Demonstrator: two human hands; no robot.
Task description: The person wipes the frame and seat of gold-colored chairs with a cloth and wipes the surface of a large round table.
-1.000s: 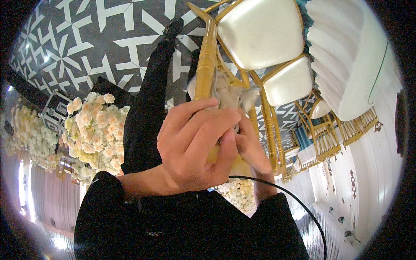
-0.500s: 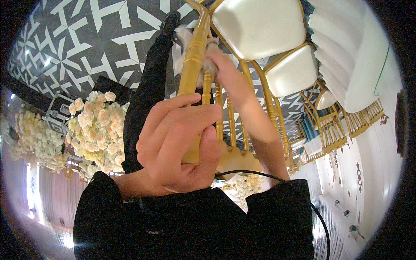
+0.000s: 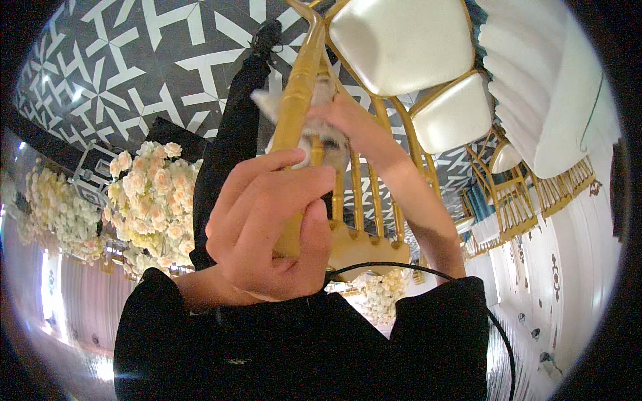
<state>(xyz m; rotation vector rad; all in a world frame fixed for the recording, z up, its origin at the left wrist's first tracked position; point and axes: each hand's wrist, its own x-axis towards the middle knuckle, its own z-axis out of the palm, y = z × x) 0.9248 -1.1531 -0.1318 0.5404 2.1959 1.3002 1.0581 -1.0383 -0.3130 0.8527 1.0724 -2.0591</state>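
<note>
Clasping a gold chair post (image 3: 299, 100) near its lower end with the left hand (image 3: 271, 227), along a long axis running far and slightly right. Farther out, holding a pale cloth (image 3: 324, 92) in the right hand (image 3: 351, 123), visible on both sides of the post. Counted: one gripped post, one cloth, two large white seats (image 3: 401, 47) far right, one smaller white seat (image 3: 505, 159) beyond.

Lay open at upper left over the patterned floor (image 3: 157, 110); was bounded by trouser leg (image 3: 231, 150) and gold post (image 3: 298, 93); narrowed to slits between spindles (image 3: 358, 194); was blocked rightward by white seats (image 3: 404, 50).
</note>
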